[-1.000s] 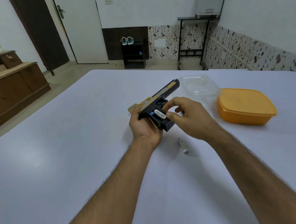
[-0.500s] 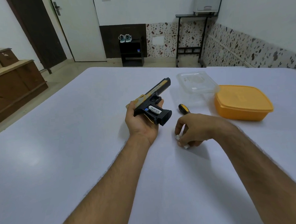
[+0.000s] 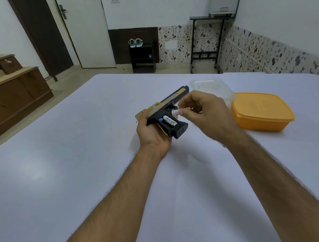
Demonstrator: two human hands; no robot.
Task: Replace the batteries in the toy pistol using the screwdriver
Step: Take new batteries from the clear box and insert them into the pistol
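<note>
From my remote seat the room looks evenly and softly lit, fairly bright. A pale sheen lies on the white cloth-covered table [image 3: 68, 164] towards its left edge. Soft, faint shadows sit under the right hand [image 3: 204, 116] and beside the orange lidded plastic box [image 3: 260, 111]. Wide-angle distortion bends the walls and table edges. The moving fingertips look slightly blurred.

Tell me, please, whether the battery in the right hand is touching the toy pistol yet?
Apart. The head view shows the battery pinched by the right hand just above the toy pistol, with black frame visible between them.
</note>
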